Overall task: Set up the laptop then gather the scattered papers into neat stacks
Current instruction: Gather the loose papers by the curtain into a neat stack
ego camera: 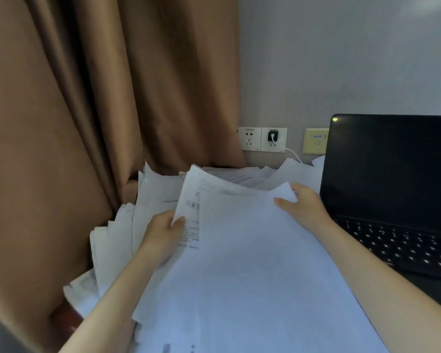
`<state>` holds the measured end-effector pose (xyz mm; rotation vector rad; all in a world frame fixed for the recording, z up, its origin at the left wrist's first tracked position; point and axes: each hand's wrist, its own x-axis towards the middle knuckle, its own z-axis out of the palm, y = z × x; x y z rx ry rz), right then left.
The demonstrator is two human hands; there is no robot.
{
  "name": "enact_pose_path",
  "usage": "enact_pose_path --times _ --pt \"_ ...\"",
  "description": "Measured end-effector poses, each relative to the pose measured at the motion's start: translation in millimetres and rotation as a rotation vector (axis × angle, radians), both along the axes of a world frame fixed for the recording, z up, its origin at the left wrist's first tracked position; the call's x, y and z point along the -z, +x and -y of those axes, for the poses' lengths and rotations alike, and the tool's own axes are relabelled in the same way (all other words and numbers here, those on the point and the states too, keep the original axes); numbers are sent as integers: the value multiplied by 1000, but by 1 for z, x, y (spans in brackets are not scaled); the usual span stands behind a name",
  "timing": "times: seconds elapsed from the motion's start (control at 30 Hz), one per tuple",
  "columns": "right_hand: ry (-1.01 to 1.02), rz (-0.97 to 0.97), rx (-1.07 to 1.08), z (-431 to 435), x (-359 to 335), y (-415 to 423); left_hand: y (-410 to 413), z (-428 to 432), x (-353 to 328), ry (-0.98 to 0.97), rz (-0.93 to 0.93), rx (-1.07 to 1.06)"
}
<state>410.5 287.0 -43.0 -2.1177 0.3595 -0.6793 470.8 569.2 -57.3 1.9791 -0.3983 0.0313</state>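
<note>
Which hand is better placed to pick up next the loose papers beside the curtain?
Probably the left. The left hand grips the left edge of the big sheet, right beside those loose papers. The right hand holds the far corner next to the laptop, across the sheet from them.

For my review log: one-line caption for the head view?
Left hand and right hand hold a sheaf of papers over the scattered pile beside the open laptop.

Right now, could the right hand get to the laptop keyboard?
Probably yes: the right hand is beside the laptop keyboard, nothing between them, but it grips the paper sheets.
</note>
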Motion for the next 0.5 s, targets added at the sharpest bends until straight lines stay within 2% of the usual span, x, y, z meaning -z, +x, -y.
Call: enact_pose_path --times 0.07,0.13,0.33,0.5 --pt "50 107 99 8 -6 0 1 -2 1 -64 25 -49" --pt "109 176 93 9 -12 1 1 -4 3 -79 37 -75" --pt "81 192 -89 -40 5 25 6 -13 5 -76 -94 -204" --pt "-71 142 17 -63 21 56 8 -19 9 -2 -130 -96"
